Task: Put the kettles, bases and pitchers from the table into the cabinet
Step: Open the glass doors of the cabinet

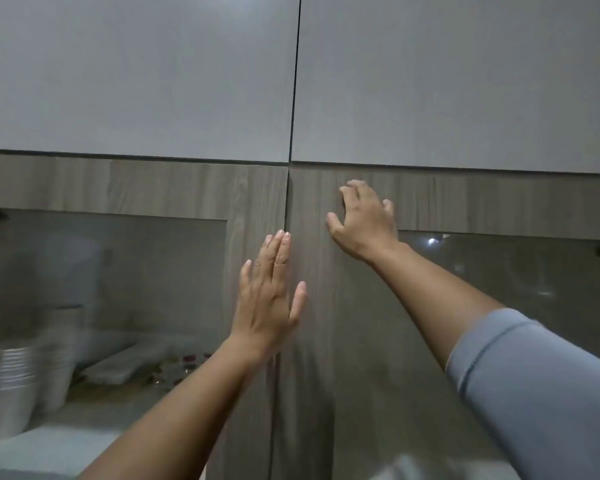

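A wood-grain cabinet with two glass-paned doors fills the view. Both doors look closed. My left hand [269, 292] lies flat, fingers straight, against the inner edge of the left door [174, 188], right at the seam between the doors. My right hand [362, 216] is higher, fingers curled and spread on the upper frame of the right door [482, 199]. Neither hand holds anything. No kettle, base or pitcher is clearly in view; a rounded shape behind the right glass [530, 278] is too dim to identify.
Two plain grey upper doors [136, 74] sit above the wood ones. Behind the left glass [118, 271] are a stack of white bowls [14, 368], white rectangular dishes [118, 365] and small coloured cups [181, 367] on a shelf.
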The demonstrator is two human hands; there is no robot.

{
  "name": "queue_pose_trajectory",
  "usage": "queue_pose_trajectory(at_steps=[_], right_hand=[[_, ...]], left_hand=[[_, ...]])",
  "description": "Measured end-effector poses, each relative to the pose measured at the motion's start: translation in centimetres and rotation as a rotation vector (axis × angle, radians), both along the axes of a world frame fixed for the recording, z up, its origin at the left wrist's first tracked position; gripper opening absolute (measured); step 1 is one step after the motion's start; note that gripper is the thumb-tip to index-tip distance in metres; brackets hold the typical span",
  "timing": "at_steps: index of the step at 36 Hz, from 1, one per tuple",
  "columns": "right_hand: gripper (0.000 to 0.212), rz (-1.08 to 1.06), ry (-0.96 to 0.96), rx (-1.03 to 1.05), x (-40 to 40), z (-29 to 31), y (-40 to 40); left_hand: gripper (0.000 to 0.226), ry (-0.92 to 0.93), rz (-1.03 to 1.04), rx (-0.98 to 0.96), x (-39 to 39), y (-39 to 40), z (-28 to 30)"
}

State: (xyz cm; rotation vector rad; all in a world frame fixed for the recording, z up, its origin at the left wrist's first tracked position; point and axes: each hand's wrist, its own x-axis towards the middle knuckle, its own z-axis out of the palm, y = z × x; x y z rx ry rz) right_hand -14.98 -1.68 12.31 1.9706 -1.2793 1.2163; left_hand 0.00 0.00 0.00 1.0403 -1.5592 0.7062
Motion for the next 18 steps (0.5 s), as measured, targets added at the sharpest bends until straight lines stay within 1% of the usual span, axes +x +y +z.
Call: queue_pose_trajectory(at_steps=[3,10,13,15,18], right_hand=[[0.055,-0.013,0.033,-0.074,0.0,0.8,-1.0],[0.063,-0.058,0.074,-0.073,0.3,2.3,-1.8],[0.056,-0.08,0.053,-0.14,0.9,2.9,-1.0],[0.05,-0.079,0.025,-0.171,1.0,3.1,-0.1],[0.046,-0.044,0.003,-0.226,0.7,2.9,1.2]], left_hand=[[0.073,0.01,0.022,0.036,0.1,-1.0,-0.1],[0.075,0.033,0.078,0.101,0.1,-2.0,-1.1],[0.077,0.051,0.068,0.138,-0.3,-1.6,-1.4],[0.076,0.093,0.016,0.158,-0.7,-1.0,-1.4],[0.068,0.233,-0.171,0.211,-1.7,0.6,-1.1]])
